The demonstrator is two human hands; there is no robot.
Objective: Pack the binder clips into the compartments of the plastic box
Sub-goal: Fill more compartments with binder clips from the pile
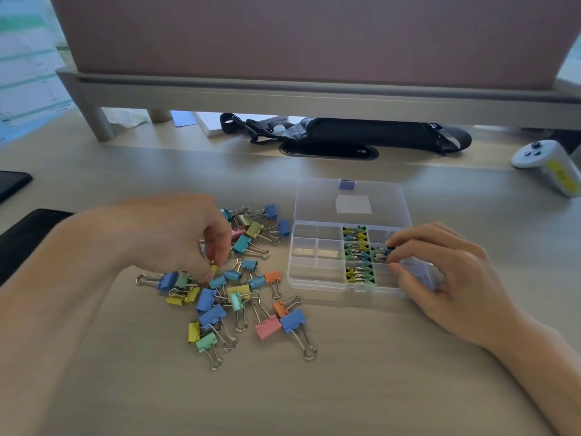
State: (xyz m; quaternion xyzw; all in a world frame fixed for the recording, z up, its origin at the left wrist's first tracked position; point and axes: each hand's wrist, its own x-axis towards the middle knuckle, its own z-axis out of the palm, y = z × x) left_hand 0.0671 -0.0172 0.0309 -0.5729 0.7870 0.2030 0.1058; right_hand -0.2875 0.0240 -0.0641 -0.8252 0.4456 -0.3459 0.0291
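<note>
A clear plastic box [316, 248] with an open lid [352, 199] lies on the desk right of centre. One column of its compartments holds small yellow, green and blue binder clips [356, 256]. A loose pile of coloured binder clips [232, 284] is spread on the desk to its left. My left hand [185, 234] reaches down into the pile, its fingertips pinched on a small yellow clip [214, 268]. My right hand [440, 272] rests at the box's right side, fingertips holding a small blue clip [390, 249] over a compartment.
A raised monitor stand [283, 96] spans the back, with a black bag [361, 133] and papers beneath it. A white controller [547, 165] lies at the far right. Dark flat objects [19, 234] sit at the left edge.
</note>
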